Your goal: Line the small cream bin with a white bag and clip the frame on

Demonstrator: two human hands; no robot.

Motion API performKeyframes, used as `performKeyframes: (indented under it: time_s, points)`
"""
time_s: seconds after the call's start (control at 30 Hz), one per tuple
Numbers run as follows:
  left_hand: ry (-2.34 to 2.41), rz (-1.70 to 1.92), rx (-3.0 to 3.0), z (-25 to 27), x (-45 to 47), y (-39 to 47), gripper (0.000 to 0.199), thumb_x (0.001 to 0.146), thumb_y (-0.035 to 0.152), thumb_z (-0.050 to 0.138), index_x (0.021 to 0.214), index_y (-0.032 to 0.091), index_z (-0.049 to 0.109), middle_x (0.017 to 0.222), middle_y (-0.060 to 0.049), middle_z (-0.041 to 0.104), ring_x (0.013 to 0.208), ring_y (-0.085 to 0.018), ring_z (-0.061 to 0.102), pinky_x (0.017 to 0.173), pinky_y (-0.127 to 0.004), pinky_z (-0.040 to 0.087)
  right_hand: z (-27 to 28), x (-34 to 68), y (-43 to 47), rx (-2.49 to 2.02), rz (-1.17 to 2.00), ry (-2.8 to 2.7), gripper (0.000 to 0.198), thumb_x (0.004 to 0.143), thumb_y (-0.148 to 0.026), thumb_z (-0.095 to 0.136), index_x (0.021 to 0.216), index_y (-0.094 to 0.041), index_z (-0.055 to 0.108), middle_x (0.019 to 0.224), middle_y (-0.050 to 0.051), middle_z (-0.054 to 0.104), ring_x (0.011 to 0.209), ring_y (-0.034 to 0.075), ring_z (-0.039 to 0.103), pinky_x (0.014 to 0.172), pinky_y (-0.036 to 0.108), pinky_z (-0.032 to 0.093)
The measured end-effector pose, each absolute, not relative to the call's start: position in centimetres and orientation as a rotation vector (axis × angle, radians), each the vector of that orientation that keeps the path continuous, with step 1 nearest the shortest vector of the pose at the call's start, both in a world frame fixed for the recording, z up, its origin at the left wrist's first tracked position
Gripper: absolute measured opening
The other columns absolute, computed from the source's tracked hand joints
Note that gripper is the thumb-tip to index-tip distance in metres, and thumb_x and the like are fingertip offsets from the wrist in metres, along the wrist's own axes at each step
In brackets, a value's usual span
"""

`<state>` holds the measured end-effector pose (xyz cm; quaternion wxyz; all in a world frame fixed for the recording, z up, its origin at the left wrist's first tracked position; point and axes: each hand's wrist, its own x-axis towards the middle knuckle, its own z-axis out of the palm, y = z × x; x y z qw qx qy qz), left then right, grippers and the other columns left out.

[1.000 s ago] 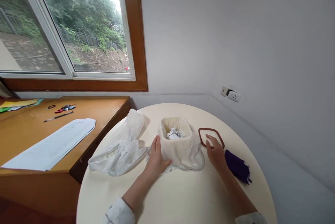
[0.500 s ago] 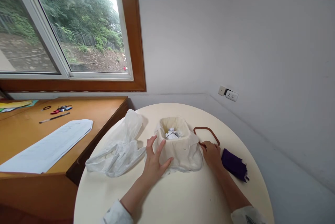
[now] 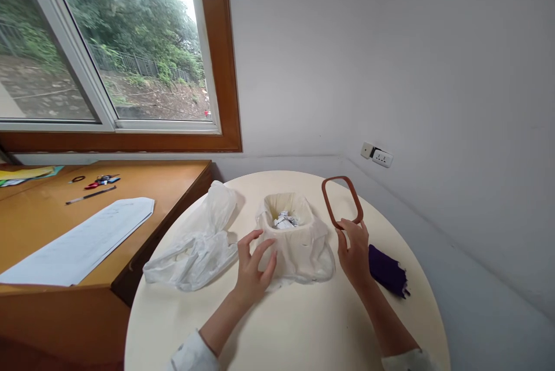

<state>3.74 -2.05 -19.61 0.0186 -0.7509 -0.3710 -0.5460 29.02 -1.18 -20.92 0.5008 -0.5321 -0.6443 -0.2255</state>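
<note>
A small bin stands mid-table, lined with a whitish plastic bag folded over its rim and draped down its outside. Crumpled paper lies inside it. My right hand grips the near edge of a brown rounded-rectangular ring, which is tilted up off the table, right of the bin. My left hand is at the bin's front left, fingers apart and curved, with nothing in them; whether it touches the bag I cannot tell.
A loose white plastic bag lies at left on the round table. Folded purple cloth lies by my right forearm. The wooden desk at left bears papers, a pen and keys. Walls stand behind and right.
My right hand has lifted the brown ring, which was lying flatter on the table, and tilted it upward. My left hand has shifted slightly down, its fingers more curled.
</note>
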Motion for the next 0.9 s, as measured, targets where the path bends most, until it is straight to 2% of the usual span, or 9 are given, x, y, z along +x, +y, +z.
performKeyframes:
  time_s: [0.17, 0.27, 0.33, 0.43, 0.5, 0.57, 0.7, 0.8, 0.9]
  points:
    - [-1.225, -1.930, -2.421, -16.6, 4.0, -1.6, 0.010, 0.082, 0.012, 0.049, 0.085, 0.018, 0.056, 0.076, -0.002, 0.055, 0.074, -0.014, 0.052, 0.067, -0.027, 0.044, -16.8, 26.5, -2.6, -1.124, -0.561, -1.705, 0.017, 0.084, -0.011, 0.046, 0.095, -0.021, 0.054, 0.088, 0.003, 0.066, 0.092, 0.018, 0.060, 0.097, 0.045, 0.027]
    - [-1.432, -2.027, -2.490, -14.1, 4.6, -1.4, 0.010, 0.084, 0.021, 0.049, 0.088, 0.018, 0.058, 0.072, -0.001, 0.057, 0.067, -0.012, 0.051, 0.064, -0.025, 0.043, -14.7, 24.8, -2.8, -1.039, -0.562, -1.758, 0.016, 0.084, -0.011, 0.048, 0.093, -0.021, 0.056, 0.086, 0.001, 0.066, 0.088, 0.015, 0.061, 0.091, 0.037, 0.030]
    - [-1.519, -2.175, -2.549, -12.6, 5.2, -1.5, 0.021, 0.084, 0.026, 0.050, 0.104, 0.020, 0.055, 0.079, -0.002, 0.059, 0.069, -0.012, 0.053, 0.064, -0.024, 0.045, -13.6, 23.8, -2.7, -0.986, -0.564, -1.807, 0.017, 0.083, -0.010, 0.049, 0.093, -0.021, 0.056, 0.086, 0.000, 0.067, 0.088, 0.014, 0.061, 0.087, 0.034, 0.031]
    - [-1.510, -2.542, -2.536, -10.5, 5.9, -1.7, 0.053, 0.082, 0.030, 0.055, 0.130, 0.026, 0.033, 0.087, -0.002, 0.059, 0.059, -0.009, 0.052, 0.053, -0.022, 0.046, -12.6, 22.3, -2.4, -0.903, -0.569, -1.891, 0.021, 0.081, -0.007, 0.052, 0.095, -0.022, 0.056, 0.088, 0.000, 0.067, 0.090, 0.013, 0.060, 0.085, 0.032, 0.031]
    - [-1.496, -2.726, -2.492, -9.4, 6.2, -1.8, 0.067, 0.079, 0.030, 0.058, 0.136, 0.029, 0.021, 0.083, 0.000, 0.058, 0.050, -0.007, 0.048, 0.044, -0.020, 0.044, -12.3, 21.4, -2.2, -0.852, -0.567, -1.923, 0.021, 0.081, -0.008, 0.053, 0.096, -0.022, 0.055, 0.088, 0.000, 0.067, 0.090, 0.012, 0.060, 0.084, 0.031, 0.031]
    - [-1.539, -2.800, -2.469, -8.6, 6.2, -1.7, 0.071, 0.078, 0.029, 0.059, 0.137, 0.028, 0.019, 0.074, 0.003, 0.056, 0.046, -0.007, 0.046, 0.038, -0.019, 0.042, -12.1, 20.9, -1.9, -0.812, -0.553, -1.943, 0.017, 0.081, -0.011, 0.055, 0.095, -0.022, 0.055, 0.087, -0.001, 0.067, 0.089, 0.012, 0.060, 0.083, 0.031, 0.031]
    - [-1.672, -2.776, -2.521, -7.9, 5.1, -0.3, 0.067, 0.077, 0.030, 0.058, 0.136, 0.021, 0.028, 0.063, 0.005, 0.051, 0.041, -0.006, 0.042, 0.032, -0.018, 0.037, -11.7, 21.4, -1.1, -0.831, -0.517, -1.913, 0.009, 0.079, -0.021, 0.058, 0.088, -0.021, 0.056, 0.082, -0.001, 0.066, 0.086, 0.015, 0.060, 0.087, 0.035, 0.028]
    - [-1.772, -2.716, -2.594, -7.9, 4.2, 1.0, 0.061, 0.077, 0.030, 0.057, 0.133, 0.019, 0.035, 0.062, 0.004, 0.051, 0.039, -0.005, 0.038, 0.032, -0.018, 0.034, -11.2, 22.8, -0.3, -0.949, -0.447, -1.780, 0.008, 0.080, -0.027, 0.054, 0.085, -0.021, 0.056, 0.099, 0.005, 0.063, 0.102, 0.022, 0.055, 0.092, 0.042, 0.027]
    - [-1.934, -2.593, -2.614, -8.0, 3.8, 2.1, 0.052, 0.076, 0.031, 0.056, 0.125, 0.021, 0.045, 0.071, 0.002, 0.053, 0.042, -0.004, 0.039, 0.032, -0.017, 0.030, -11.2, 24.1, 0.2, -1.066, -0.236, -1.764, 0.017, 0.084, -0.033, 0.045, 0.088, -0.020, 0.055, 0.133, 0.011, 0.041, 0.129, 0.030, 0.029, 0.099, 0.049, 0.024]
